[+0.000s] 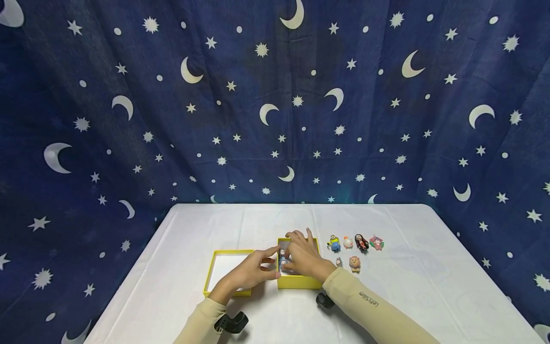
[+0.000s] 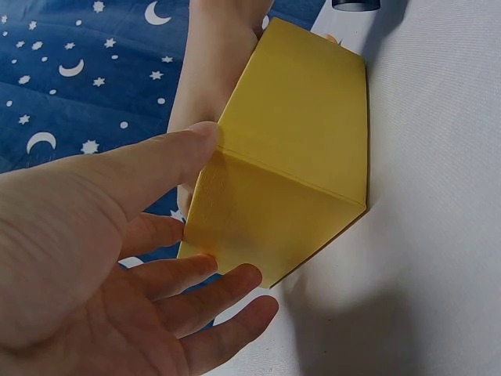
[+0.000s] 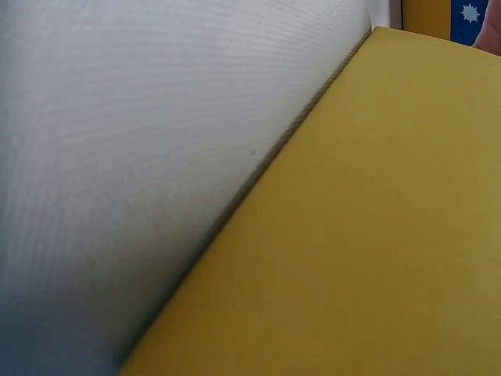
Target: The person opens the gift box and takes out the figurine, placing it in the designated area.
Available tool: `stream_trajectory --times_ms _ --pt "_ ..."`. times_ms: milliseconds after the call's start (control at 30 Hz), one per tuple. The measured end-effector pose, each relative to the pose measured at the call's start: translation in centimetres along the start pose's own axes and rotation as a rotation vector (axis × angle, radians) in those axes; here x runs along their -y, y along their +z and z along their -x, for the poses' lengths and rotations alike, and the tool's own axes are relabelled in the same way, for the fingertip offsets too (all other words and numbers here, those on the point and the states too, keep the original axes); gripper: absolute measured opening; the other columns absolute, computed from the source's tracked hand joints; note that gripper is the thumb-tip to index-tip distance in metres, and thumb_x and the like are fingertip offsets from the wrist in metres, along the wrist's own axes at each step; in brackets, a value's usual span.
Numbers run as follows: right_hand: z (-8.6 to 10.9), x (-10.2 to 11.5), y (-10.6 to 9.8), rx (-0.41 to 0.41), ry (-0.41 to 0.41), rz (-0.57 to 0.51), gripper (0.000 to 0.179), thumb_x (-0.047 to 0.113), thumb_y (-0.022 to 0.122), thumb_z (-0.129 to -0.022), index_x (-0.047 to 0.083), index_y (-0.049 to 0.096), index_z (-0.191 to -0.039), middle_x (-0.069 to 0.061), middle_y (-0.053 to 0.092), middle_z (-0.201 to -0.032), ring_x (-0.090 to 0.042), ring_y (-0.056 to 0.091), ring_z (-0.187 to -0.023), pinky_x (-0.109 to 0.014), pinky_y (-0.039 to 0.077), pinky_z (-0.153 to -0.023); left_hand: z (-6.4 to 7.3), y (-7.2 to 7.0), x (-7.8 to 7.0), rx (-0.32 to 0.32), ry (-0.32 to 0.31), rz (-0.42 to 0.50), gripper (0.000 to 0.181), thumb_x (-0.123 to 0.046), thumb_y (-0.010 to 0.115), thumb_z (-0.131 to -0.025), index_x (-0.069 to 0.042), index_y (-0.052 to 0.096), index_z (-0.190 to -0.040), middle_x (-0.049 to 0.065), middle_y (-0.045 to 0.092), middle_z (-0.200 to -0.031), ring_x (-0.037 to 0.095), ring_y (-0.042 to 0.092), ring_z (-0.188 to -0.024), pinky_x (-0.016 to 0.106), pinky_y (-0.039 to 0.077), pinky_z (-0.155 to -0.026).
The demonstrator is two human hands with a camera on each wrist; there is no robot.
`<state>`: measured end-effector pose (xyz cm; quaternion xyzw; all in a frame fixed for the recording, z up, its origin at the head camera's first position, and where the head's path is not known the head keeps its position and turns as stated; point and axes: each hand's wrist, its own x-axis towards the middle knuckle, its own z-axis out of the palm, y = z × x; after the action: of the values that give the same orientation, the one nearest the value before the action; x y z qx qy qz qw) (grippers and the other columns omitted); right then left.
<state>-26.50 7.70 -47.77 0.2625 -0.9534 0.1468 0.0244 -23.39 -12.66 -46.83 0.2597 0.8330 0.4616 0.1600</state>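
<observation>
A yellow open-topped box (image 1: 299, 283) stands on the table, with small figurines (image 1: 282, 260) visible at its left inner side. My left hand (image 1: 254, 270) is at the box's left wall. In the left wrist view, its thumb touches the box edge and its fingers lie loosely spread along the yellow side. My right hand (image 1: 304, 254) reaches into the box from above, thumb and index finger down beside the figurines. Whether it pinches one is hidden. The right wrist view shows only the outer wall of the box (image 3: 352, 219) and the table.
A yellow-edged lid (image 1: 221, 267) with a white inside lies left of the box. Right of it lie a minion figurine (image 1: 334, 243), a round white figurine (image 1: 348, 242), a dark-haired doll (image 1: 361, 243), a pink figurine (image 1: 376, 242), a lion figurine (image 1: 354, 263) and a small grey figurine (image 1: 339, 262).
</observation>
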Motion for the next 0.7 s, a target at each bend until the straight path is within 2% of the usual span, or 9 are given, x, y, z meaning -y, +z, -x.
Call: stream_trajectory --times_ms 300,467,600,700 --pt "-0.1 -0.2 0.0 0.008 -0.005 -0.057 0.015 0.032 0.085 -0.082 0.019 0.079 -0.079 -0.014 0.055 -0.146 -0.036 0.040 -0.143 -0.076 0.012 -0.121 0.0 0.0 0.2 0.000 -0.003 -0.008 0.071 -0.014 0.070 -0.096 0.003 0.034 -0.155 0.016 0.032 -0.165 0.040 0.050 -0.139 0.047 0.056 -0.105" --pt "0.1 -0.5 -0.6 -0.024 -0.010 -0.090 0.014 0.031 0.085 -0.082 0.019 0.079 -0.081 -0.014 0.058 -0.143 -0.036 0.042 -0.141 -0.077 0.013 -0.120 0.0 0.0 0.2 0.000 0.000 -0.012 0.071 -0.014 0.070 -0.096 0.002 0.035 -0.155 0.016 0.033 -0.165 0.040 0.051 -0.139 0.047 0.056 -0.105" --pt "0.3 -0.8 -1.1 -0.063 -0.007 -0.131 0.013 0.029 0.084 -0.082 0.018 0.078 -0.085 -0.014 0.059 -0.141 -0.037 0.044 -0.140 -0.074 0.020 -0.119 0.0 0.0 0.2 -0.002 0.002 -0.020 0.071 -0.014 0.071 -0.095 0.002 0.036 -0.155 0.015 0.033 -0.164 0.039 0.051 -0.138 0.047 0.056 -0.105" --pt "0.4 -1.3 -1.3 -0.093 -0.018 -0.202 0.012 0.024 0.082 -0.083 0.016 0.077 -0.089 -0.014 0.060 -0.140 -0.038 0.046 -0.138 -0.069 0.029 -0.118 0.0 0.0 0.2 -0.003 0.002 -0.019 0.070 -0.014 0.070 -0.095 0.002 0.036 -0.155 0.016 0.034 -0.164 0.039 0.051 -0.138 0.046 0.056 -0.105"
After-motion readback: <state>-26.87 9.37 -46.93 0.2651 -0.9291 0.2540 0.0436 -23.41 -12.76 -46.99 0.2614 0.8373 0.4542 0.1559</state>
